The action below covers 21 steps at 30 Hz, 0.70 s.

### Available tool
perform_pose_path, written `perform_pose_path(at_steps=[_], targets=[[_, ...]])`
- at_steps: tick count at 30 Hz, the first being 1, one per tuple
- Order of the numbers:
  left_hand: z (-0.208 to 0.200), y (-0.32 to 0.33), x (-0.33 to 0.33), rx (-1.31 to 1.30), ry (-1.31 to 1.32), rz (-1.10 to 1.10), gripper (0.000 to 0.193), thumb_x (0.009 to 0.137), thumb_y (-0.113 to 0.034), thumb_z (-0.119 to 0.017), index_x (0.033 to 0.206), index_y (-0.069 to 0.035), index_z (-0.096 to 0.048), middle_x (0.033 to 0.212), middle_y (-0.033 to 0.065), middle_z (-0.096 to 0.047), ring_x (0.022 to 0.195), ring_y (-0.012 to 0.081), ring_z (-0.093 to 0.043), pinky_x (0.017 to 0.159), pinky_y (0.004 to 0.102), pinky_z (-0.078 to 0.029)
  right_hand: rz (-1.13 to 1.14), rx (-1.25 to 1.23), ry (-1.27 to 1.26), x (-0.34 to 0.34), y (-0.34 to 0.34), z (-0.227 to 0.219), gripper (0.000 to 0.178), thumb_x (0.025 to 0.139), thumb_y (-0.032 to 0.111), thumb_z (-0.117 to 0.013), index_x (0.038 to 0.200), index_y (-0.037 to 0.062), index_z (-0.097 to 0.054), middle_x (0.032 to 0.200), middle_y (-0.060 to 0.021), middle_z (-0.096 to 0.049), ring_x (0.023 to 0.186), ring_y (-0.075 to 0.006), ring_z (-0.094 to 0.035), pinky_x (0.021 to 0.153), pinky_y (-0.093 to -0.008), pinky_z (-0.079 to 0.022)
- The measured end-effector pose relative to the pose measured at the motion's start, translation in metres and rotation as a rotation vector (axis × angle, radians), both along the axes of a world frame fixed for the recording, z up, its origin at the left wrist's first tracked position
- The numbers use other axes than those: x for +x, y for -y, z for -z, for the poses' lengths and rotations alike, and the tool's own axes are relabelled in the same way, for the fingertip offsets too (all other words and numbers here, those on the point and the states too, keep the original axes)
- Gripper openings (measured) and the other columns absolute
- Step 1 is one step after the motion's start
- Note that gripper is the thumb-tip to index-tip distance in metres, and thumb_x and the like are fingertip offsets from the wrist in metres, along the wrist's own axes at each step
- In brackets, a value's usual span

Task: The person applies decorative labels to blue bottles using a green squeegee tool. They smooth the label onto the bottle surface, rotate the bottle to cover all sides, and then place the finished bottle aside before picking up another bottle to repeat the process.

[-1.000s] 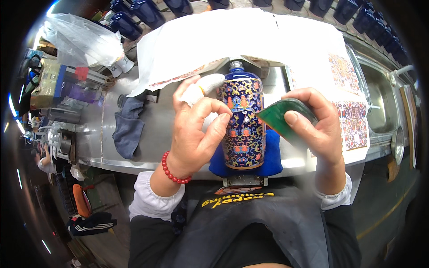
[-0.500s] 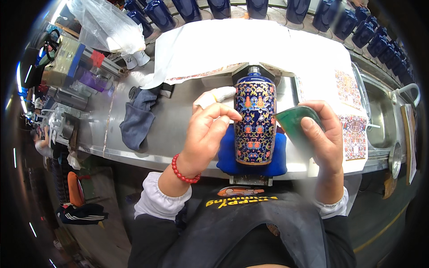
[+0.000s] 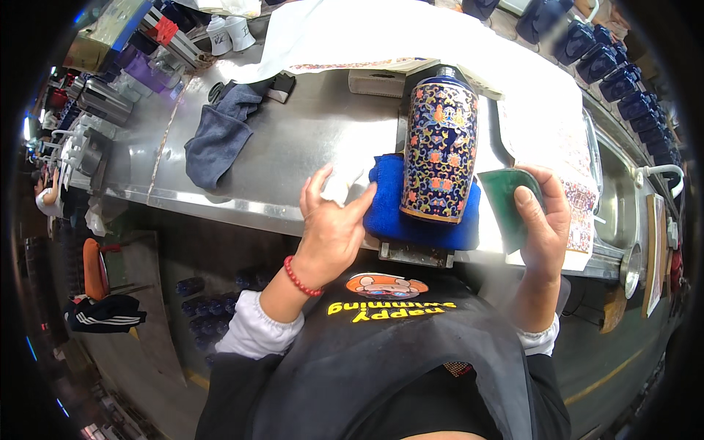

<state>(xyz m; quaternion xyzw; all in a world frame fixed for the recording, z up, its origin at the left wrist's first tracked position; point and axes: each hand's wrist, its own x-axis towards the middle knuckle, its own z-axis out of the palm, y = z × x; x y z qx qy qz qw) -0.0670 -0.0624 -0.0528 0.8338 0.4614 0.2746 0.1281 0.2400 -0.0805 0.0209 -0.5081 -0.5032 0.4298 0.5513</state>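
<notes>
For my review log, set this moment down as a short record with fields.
Left hand: loosely open, nothing visibly held, beside the bright-blue cloth pad; contact unclear
Right hand: gripping a flat green scraper-like tool
Centre: dark-blue bottle with colourful floral pattern, neck toward frame top
Surface: shiny metal worktable
Left side: crumpled grey-blue cloth

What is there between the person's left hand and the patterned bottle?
In the head view, the left edge of the blue cloth shows between the left hand and the patterned bottle.
</notes>
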Motion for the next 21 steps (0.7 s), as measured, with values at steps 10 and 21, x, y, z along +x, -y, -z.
perform_pose_path(at_steps=[10, 21], targets=[[-0.036, -0.023, 0.047, 0.210, 0.328, 0.051, 0.039, 0.081, -0.022, -0.077, 0.114, -0.005, -0.063, 0.121, 0.0229, -0.056, 0.126, 0.0450, -0.040, 0.111, 0.0548, -0.029, 0.039, -0.057, -0.171, -0.013, -0.015, 0.010, 0.023, 0.100, 0.009, -0.064, 0.120, -0.0005, -0.061, 0.106, -0.0040, -0.068, 0.094, -0.0069, -0.062, 0.083, -0.0224, -0.052], [-0.052, -0.067, 0.089, 0.035, 0.343, 0.008, 0.070, 0.075, -0.024, -0.080, 0.130, -0.001, -0.043, 0.126, 0.0222, -0.049, 0.128, 0.0389, -0.038, 0.110, 0.0515, -0.025, -0.041, -0.096, -0.125, -0.024, -0.043, -0.001, 0.027, 0.099, 0.008, -0.063, 0.124, -0.0005, -0.058, 0.108, -0.0057, -0.067, 0.098, -0.0089, -0.063, 0.087, -0.0243, -0.052]])
